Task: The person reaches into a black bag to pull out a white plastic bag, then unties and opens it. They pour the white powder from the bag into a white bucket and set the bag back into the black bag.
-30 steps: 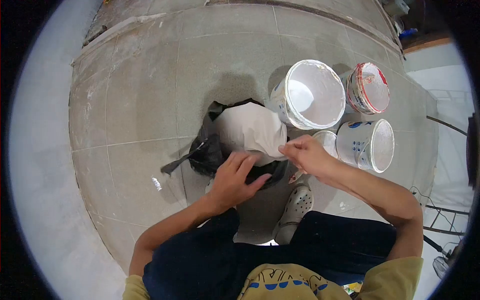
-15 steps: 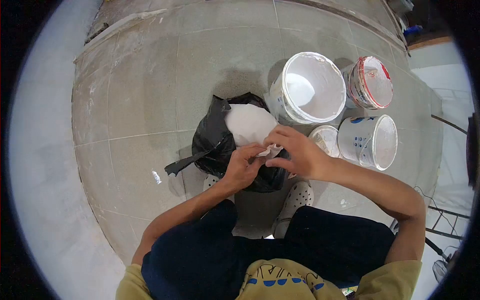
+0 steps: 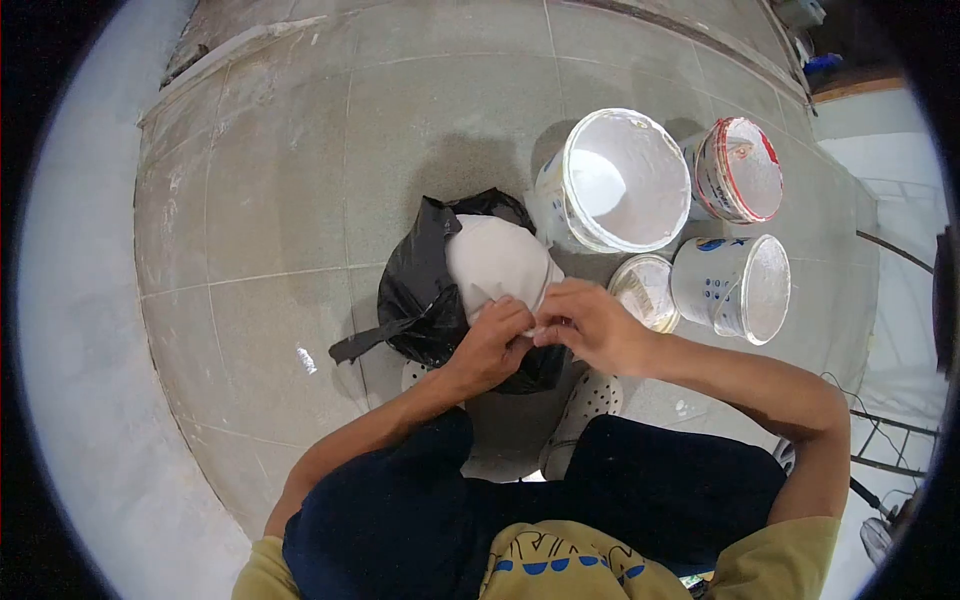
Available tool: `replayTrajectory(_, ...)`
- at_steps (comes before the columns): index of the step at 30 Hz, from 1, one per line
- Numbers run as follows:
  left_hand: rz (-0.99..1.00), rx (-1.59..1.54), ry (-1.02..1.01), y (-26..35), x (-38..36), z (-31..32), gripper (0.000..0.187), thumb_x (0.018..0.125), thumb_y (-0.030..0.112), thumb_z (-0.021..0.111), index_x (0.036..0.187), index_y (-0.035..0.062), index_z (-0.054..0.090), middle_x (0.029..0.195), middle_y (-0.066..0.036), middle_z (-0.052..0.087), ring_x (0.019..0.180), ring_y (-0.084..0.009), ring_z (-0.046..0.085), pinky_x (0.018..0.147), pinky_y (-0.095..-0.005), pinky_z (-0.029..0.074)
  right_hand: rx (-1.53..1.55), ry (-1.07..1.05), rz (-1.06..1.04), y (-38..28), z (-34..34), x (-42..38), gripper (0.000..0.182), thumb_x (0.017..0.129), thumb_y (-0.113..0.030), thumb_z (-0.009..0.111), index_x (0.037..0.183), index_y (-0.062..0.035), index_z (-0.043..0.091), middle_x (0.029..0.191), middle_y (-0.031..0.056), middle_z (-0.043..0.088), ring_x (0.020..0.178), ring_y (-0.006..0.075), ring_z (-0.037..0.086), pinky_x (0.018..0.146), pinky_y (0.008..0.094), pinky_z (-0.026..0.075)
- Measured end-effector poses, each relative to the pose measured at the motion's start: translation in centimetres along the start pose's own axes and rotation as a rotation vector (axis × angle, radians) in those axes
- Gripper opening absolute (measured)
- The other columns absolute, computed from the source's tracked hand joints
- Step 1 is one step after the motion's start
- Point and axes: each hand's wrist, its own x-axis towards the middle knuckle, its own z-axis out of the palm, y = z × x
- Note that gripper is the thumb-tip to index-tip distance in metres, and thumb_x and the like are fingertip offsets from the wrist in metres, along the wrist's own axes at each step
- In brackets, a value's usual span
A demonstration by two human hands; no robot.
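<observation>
A full, rounded white bag (image 3: 497,255) sits inside a black plastic bag (image 3: 415,285), whose sides are pushed down around it. One twisted strip of the black plastic sticks out to the left. My left hand (image 3: 492,343) pinches the gathered near end of the white bag. Right beside it, my right hand (image 3: 590,325) has its thumb and fingertips closed on the same gathered end, close to the left fingers. The exact grip at the fingertips is partly hidden.
A large white bucket (image 3: 673,205) stands just beyond the bags to the right. Farther right are a red-rimmed bucket (image 3: 712,185), a white bucket with blue marks (image 3: 708,285) and a round lid-like piece (image 3: 645,292). My feet in white clogs (image 3: 590,410) flank the black bag.
My right hand's fingers have closed from a spread pose and come down onto the white bag's end beside my left hand. The view has shifted slightly.
</observation>
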Motion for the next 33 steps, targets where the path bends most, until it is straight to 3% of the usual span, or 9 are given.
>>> replayTrajectory(2,0.084,0.06,-0.034,-0.4,-0.2,0.2,0.018,0.076,0.001,0.066,0.092,0.005,0.059,0.088,-0.009,0.054,0.086,-0.0285,0.052,0.077,-0.0397,0.039,0.052,0.008,-0.003,-0.4,0.1,-0.5,0.012,0.085,-0.009,0.067,0.087,0.0013,0.061,0.079,0.0132,0.056,0.075,0.0284,0.057,0.069,0.0374,0.044)
replayTrajectory(4,0.165,0.121,-0.067,-0.7,-0.2,0.4,0.02,0.075,0.001,0.067,0.091,0.006,0.057,0.089,-0.008,0.053,0.087,-0.0282,0.051,0.078,-0.0402,0.039,0.181,-0.127,0.274,-0.9,-0.2,-1.1,0.013,0.087,-0.01,0.066,0.087,0.0021,0.063,0.08,0.0122,0.057,0.075,0.0237,0.056,0.068,0.035,0.043)
replayTrajectory(11,0.247,0.203,-0.137,-1.4,-0.5,0.5,0.024,0.071,0.002,0.068,0.092,0.008,0.058,0.088,-0.005,0.051,0.089,-0.026,0.05,0.08,-0.0395,0.04,0.309,-0.146,0.328,-0.8,0.5,-2.3,0.015,0.091,-0.011,0.065,0.091,0.0038,0.063,0.081,0.0079,0.058,0.076,0.0155,0.054,0.069,0.0314,0.042)
replayTrajectory(13,0.246,0.213,-0.145,-1.6,-0.9,0.7,0.024,0.071,0.002,0.068,0.092,0.008,0.057,0.088,-0.005,0.051,0.089,-0.026,0.05,0.08,-0.0392,0.04,0.282,-0.138,0.305,-0.4,1.0,-2.6,0.019,0.089,-0.017,0.065,0.093,0.0018,0.067,0.088,0.0193,0.065,0.084,0.0344,0.063,0.075,0.0408,0.047)
replayTrajectory(14,0.267,0.197,-0.136,-1.8,-0.9,0.7,0.024,0.07,0.002,0.068,0.091,0.0081,0.058,0.088,-0.005,0.051,0.09,-0.026,0.05,0.08,-0.0394,0.04,0.286,-0.139,0.306,-0.4,1.2,-2.8,0.019,0.089,-0.017,0.065,0.093,0.0018,0.067,0.088,0.0193,0.065,0.084,0.0344,0.063,0.075,0.0408,0.047)
replayTrajectory(22,0.332,0.149,-0.135,-3.1,-1.4,2.0,0.024,0.069,0.001,0.068,0.09,0.007,0.059,0.09,-0.007,0.053,0.092,-0.0266,0.05,0.081,-0.0405,0.041,0.556,-0.056,0.655,-0.6,3.0,-4.7,0.022,0.098,-0.016,0.053,0.093,0.003,0.063,0.074,0.0015,0.054,0.072,0.0082,0.044,0.064,0.0276,0.039)
replayTrajectory(24,0.308,0.213,-0.127,-3.4,-1.6,1.9,0.024,0.069,0.001,0.067,0.09,0.0056,0.059,0.091,-0.008,0.054,0.094,-0.0275,0.051,0.083,-0.0415,0.041,0.583,-0.016,0.636,-0.3,3.7,-4.6,0.024,0.099,-0.017,0.051,0.096,0.0038,0.062,0.073,0.0054,0.056,0.071,0.0117,0.046,0.067,0.0298,0.041)
replayTrajectory(27,0.27,0.197,-0.152,-2.7,-1.5,2.0,0.019,0.074,0.004,0.068,0.089,0.0028,0.058,0.093,-0.009,0.055,0.096,-0.0281,0.051,0.086,-0.0425,0.04,0.423,-0.028,0.546,0.5,3.1,-3.7,0.023,0.102,-0.018,0.049,0.094,0.0019,0.058,0.078,-0.0028,0.046,0.077,0.0071,0.042,0.068,0.0257,0.038)
replayTrajectory(33,0.211,0.146,-0.137,-2.0,-1.5,1.7,0.02,0.077,0.006,0.07,0.091,-0.0002,0.057,0.094,-0.011,0.056,0.095,-0.0295,0.052,0.085,-0.0431,0.04,0.269,0.093,0.317,0.5,2.6,-4.2,0.02,0.096,-0.019,0.06,0.099,0.0001,0.06,0.091,0.0046,0.052,0.074,0.0128,0.051,0.067,0.0279,0.041)
